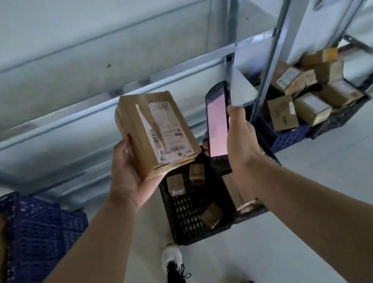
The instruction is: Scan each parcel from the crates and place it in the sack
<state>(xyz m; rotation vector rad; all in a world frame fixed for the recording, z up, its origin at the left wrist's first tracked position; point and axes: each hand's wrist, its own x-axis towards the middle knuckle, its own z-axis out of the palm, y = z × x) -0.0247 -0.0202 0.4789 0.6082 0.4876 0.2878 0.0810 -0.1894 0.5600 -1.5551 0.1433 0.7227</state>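
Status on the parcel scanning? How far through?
Done: can't count, as no sack is clearly in view, though the black crate is mostly bare. In hand: the left hand holds a parcel, label turned toward the scanner gripped in the right hand. Left: a few small parcels in the black crate, plus a pile in the far crates.

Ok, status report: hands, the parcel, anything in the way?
Left hand grips cardboard parcel, label up. Right hand holds phone scanner beside it, screen lit. Black crate below, smaller parcels inside. Nothing between scanner and parcel.
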